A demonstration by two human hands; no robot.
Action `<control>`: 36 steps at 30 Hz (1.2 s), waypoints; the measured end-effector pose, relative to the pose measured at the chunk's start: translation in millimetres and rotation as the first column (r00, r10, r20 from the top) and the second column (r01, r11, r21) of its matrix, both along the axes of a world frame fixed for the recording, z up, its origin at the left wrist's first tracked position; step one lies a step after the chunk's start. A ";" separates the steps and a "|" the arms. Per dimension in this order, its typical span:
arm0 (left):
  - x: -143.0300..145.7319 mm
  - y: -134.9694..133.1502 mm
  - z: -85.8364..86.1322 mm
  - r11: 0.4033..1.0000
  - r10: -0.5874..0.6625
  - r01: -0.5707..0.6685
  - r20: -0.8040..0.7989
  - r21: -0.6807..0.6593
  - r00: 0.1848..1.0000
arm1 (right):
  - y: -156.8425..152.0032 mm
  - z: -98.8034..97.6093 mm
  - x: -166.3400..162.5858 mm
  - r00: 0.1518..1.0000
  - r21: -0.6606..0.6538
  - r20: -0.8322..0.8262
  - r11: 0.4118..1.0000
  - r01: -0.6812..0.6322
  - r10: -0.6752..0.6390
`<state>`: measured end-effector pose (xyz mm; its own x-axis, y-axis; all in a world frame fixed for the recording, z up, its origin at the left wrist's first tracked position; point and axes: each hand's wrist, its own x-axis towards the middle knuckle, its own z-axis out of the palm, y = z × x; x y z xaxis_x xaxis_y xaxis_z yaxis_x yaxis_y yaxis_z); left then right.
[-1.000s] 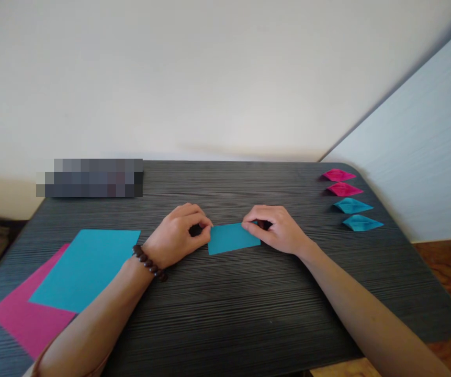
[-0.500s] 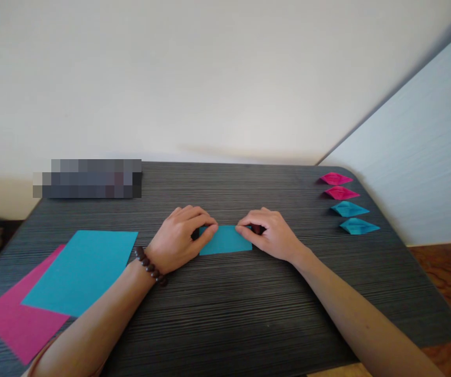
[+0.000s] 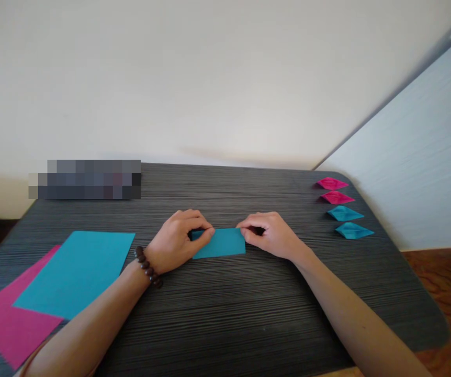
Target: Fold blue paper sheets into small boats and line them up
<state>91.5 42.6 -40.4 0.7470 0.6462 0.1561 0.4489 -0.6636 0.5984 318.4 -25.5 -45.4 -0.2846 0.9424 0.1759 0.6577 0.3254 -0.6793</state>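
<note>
A small folded blue paper rectangle (image 3: 221, 243) lies flat on the dark striped table (image 3: 225, 314), near its middle. My left hand (image 3: 176, 243), with a bead bracelet at the wrist, pinches the paper's left end between thumb and fingers. At the paper's right end my right hand (image 3: 270, 235) pinches the upper corner. Both hands rest low on the tabletop.
A blue sheet (image 3: 74, 272) lies over a pink sheet (image 3: 8, 327) at the front left. Two pink folded boats (image 3: 331, 184) and two blue folded boats (image 3: 345, 213) sit in a row at the far right. A blurred patch (image 3: 86, 179) lies at the back left.
The folded blue paper and both hands have shifted slightly left and toward me. My left fingers now cover more of the paper's left end.
</note>
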 end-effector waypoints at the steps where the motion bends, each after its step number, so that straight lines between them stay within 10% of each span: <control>1: 0.1 -0.2 0.6 1.000 0.012 -0.012 0.006 -0.010 1.000 | -0.2 0.2 0.7 1.000 -0.013 -0.015 1.000 0.013 -0.013; 9: -0.4 -1.7 1.3 0.996 0.054 -0.052 0.029 -0.067 0.998 | -4.8 3.1 -6.5 0.997 -0.077 -0.052 0.995 0.059 -0.063; 17: -2.4 -3.2 -9.0 0.970 -0.045 0.064 -0.085 0.233 0.995 | -5.2 -10.1 -24.4 0.946 0.097 0.029 0.943 0.318 -0.322; 28: -8.7 0.0 -12.7 0.949 -0.057 0.110 -0.183 0.296 0.982 | -16.2 -14.0 -22.4 0.910 0.294 0.379 0.954 0.054 -0.169; 36: -10.4 1.6 -10.3 0.951 -0.052 0.104 -0.182 0.290 0.982 | -15.1 -14.8 -20.9 0.942 0.297 0.318 0.955 0.008 -0.107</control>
